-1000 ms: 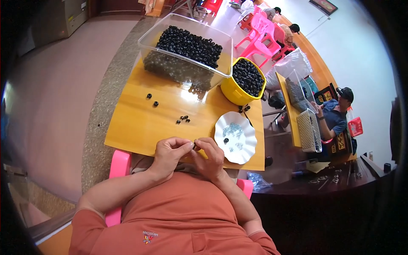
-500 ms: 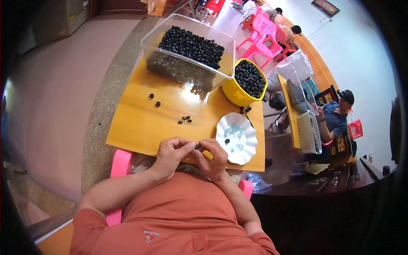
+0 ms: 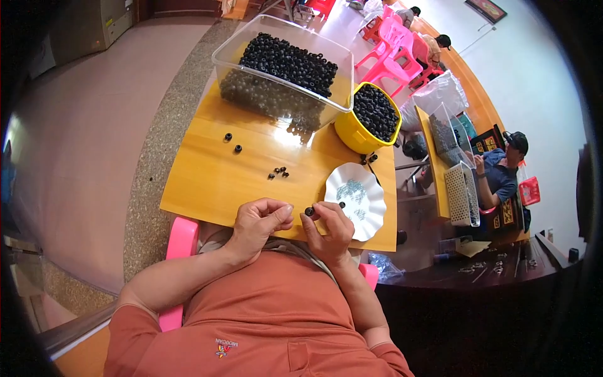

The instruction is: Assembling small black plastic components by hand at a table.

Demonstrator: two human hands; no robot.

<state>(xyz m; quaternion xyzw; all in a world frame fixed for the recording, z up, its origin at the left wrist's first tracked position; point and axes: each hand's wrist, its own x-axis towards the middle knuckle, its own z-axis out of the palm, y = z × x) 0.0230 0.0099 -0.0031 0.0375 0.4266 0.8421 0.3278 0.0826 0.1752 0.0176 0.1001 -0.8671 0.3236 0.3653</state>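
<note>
My right hand (image 3: 331, 231) pinches a small round black part (image 3: 309, 212) with a hole between thumb and fingertips, just above the table's near edge. To its left, my left hand (image 3: 262, 226) is closed, thumb against fingertips; anything in it is too small to make out. The two hands are slightly apart. Right of my right hand lies a white wavy-rimmed plate (image 3: 376, 221) holding small clear bluish pieces (image 3: 353, 192). Another black part (image 3: 342, 205) rests at the plate's left side. Several tiny dark pieces (image 3: 278, 173) sit on the wooden table (image 3: 201, 182) beyond my hands.
A clear plastic bin (image 3: 251, 66) full of black parts stands at the far side, beside a yellow tub (image 3: 352, 135) of the same. Two loose black parts (image 3: 238, 149) lie on the left. A co-worker (image 3: 499, 176) sits at another table on the right, near pink chairs (image 3: 396, 53).
My hands have drawn apart. The right hand has moved to the right toward the plate, carrying the black part; the left has stayed nearly in place.
</note>
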